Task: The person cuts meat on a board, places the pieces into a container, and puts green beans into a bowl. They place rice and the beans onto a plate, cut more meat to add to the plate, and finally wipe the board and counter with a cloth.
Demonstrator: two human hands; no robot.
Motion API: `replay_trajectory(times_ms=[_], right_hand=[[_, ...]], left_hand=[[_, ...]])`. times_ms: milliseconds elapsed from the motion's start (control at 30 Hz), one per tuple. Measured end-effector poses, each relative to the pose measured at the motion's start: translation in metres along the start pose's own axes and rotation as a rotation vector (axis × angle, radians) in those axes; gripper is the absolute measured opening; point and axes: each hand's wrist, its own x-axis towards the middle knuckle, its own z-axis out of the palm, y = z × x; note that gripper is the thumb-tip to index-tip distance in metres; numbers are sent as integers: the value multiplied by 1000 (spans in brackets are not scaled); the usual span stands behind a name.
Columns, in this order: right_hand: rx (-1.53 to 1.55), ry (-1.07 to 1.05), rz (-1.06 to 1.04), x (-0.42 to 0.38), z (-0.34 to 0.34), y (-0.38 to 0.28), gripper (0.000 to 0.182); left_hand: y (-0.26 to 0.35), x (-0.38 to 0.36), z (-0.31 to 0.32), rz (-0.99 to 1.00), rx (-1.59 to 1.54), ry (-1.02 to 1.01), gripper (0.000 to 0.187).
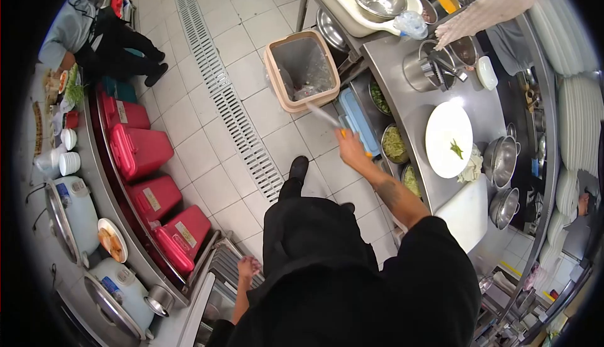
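Note:
My right hand [352, 149] is closed around the handle of a knife [324, 115], which shows orange at its ends. The blade points toward the near rim of a beige waste bin [274, 76] with a grey liner and scraps at the bottom. Beside that hand, a blue lid or box [357, 117] leans by the counter. Low at my other side, my left hand [250, 267] hangs with loosely curved fingers near a ribbed metal rack [220, 262]; I see nothing in it. A white oval plate [443, 136] with green leaves [456, 149] lies on the right counter.
Steel bowls [501, 161], a white cutting board [464, 215] and a steel pot [421, 70] are on the right counter. Pink-red bins [141, 149] line the left counter beside rice cookers [75, 205]. Another person [94, 35] stands at upper left. A drain grate [217, 83] crosses the tiles.

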Motion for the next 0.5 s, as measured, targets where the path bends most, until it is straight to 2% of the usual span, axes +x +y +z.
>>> replay_trajectory(times_ms=[33, 100, 133, 200, 267, 300, 400, 467, 500], right_hand=[[-13, -52, -13, -28, -19, 2, 45], [75, -52, -49, -75, -27, 18, 62], [81, -47, -38, -92, -30, 30, 62], [545, 199, -174, -133, -28, 45, 60], [1341, -212, 387, -173, -85, 30, 56], [1544, -146, 419, -193, -109, 20, 50], [1788, -8, 481, -245, -126, 17, 49], [1831, 134, 498, -277, -133, 15, 49], [1805, 188, 484, -294, -136, 15, 49]], left_hand=[[19, 14, 2, -136, -145, 18, 16], [52, 40, 3, -68, -104, 53, 16], [68, 52, 5, -32, -56, 79, 17], [103, 69, 13, 39, -1, 104, 18], [134, 81, 20, 94, 41, 59, 19], [146, 92, 24, 69, 84, 35, 20], [182, 119, 44, 48, 240, -34, 20], [197, 149, 53, 43, 338, -84, 21], [201, 176, 55, 103, 426, -167, 26]])
